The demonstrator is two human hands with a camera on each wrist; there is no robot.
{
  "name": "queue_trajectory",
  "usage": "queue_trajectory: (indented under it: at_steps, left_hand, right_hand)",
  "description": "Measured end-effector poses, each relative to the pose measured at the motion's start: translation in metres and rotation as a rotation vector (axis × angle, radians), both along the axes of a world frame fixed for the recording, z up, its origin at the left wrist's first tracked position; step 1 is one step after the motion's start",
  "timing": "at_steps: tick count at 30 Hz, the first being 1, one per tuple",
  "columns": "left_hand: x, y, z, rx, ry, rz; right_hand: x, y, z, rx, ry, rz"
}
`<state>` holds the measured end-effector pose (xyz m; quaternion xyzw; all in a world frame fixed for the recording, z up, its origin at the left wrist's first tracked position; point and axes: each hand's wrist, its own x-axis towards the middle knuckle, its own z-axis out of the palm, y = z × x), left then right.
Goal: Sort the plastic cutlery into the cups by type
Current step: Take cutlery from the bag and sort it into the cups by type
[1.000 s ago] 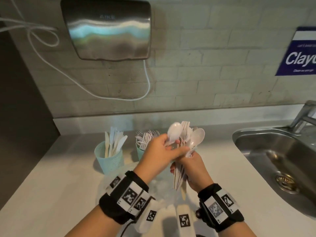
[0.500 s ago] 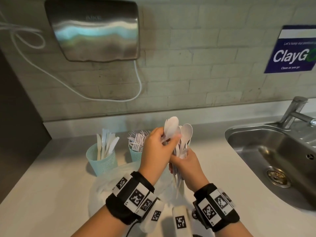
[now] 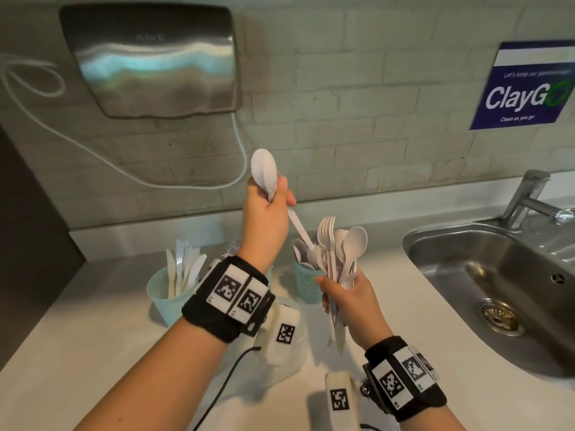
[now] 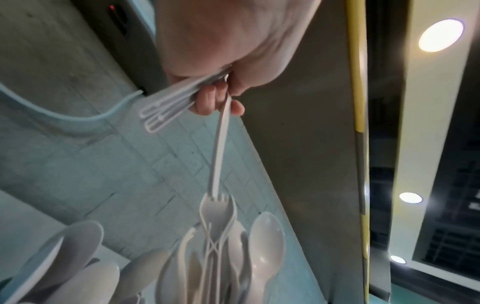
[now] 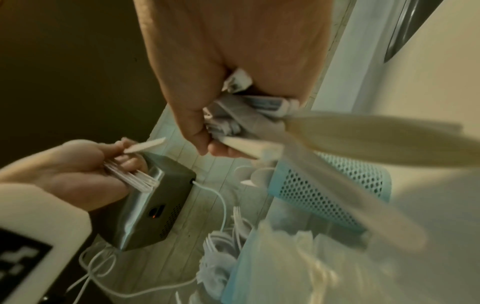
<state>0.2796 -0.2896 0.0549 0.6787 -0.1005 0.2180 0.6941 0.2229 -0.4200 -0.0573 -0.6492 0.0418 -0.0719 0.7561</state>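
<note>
My left hand is raised above the counter and grips a few white spoons, bowls up; one handle slants down toward the bundle. My right hand holds a mixed bundle of white forks and spoons upright, low and to the right. Three teal perforated cups stand at the back: the left cup holds knives, the right cup holds spoons. The middle one is mostly hidden behind my left wrist, with fork tines showing. In the right wrist view my fingers wrap the bundle's handles.
A crumpled clear plastic bag lies on the white counter under my wrists. A steel sink with a tap is at the right. A hand dryer and its white cable hang on the tiled wall.
My left hand has drawn spoons out of the bundle and lifted them up and to the left. The two hands, which were together, are now apart.
</note>
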Motion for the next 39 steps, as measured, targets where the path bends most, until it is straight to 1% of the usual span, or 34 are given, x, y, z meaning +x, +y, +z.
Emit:
queue_trajectory:
  at_steps: [4,7,11,14,19,22,26,29,31,32,33,34,37,38,39]
  left_hand:
    - [0.013,-0.012,-0.004,0.018,0.122,-0.043]
    - [0.024,-0.022,-0.017,-0.033,0.171,-0.064]
    - [0.039,-0.033,-0.028,-0.126,0.191,-0.158]
    - [0.044,-0.041,-0.041,-0.043,0.211,-0.185]
    - [0.048,-0.052,-0.07,0.107,0.327,-0.223]
    - [0.05,-0.056,-0.083,0.191,0.381,-0.203]
    - [0.047,-0.062,-0.086,0.294,0.361,-0.163]
    - [0.044,-0.063,-0.084,0.238,0.26,-0.148]
    - [0.046,-0.061,-0.082,0.151,0.204,-0.101]
    - [0.047,-0.06,-0.079,0.14,0.187,-0.07]
    - [0.049,-0.059,-0.076,0.17,0.18,-0.039]
    - [0.05,-0.058,-0.073,0.264,0.175,-0.004]
    - [0.055,-0.055,-0.077,0.771,0.144,0.149]
    - [0.056,-0.054,-0.081,0.901,0.13,0.198]
    - [0.056,-0.054,-0.084,0.993,0.126,0.229]
  right_hand:
    - [0.001,-0.015,0.001,0.004,0.0,-0.052]
    - [0.0,-0.025,0.002,0.004,-0.01,-0.082]
    - [-0.001,-0.033,0.002,0.0,-0.007,-0.117]
    - [0.0,-0.038,-0.001,0.0,0.0,-0.135]
    - [0.002,-0.043,-0.005,-0.012,0.011,-0.141]
    - [0.002,-0.044,-0.005,-0.014,0.018,-0.134]
    - [0.002,-0.045,-0.005,-0.005,0.023,-0.126]
    - [0.003,-0.045,-0.005,-0.009,0.024,-0.124]
    - [0.003,-0.046,-0.006,-0.015,0.025,-0.124]
    - [0.003,-0.046,-0.007,-0.017,0.026,-0.124]
    - [0.003,-0.047,-0.008,-0.021,0.031,-0.125]
    - [0.003,-0.047,-0.009,-0.025,0.036,-0.124]
    - [0.004,-0.048,-0.01,-0.03,0.044,-0.115]
    - [0.004,-0.047,-0.009,-0.032,0.045,-0.112]
    - [0.004,-0.047,-0.008,-0.034,0.044,-0.111]
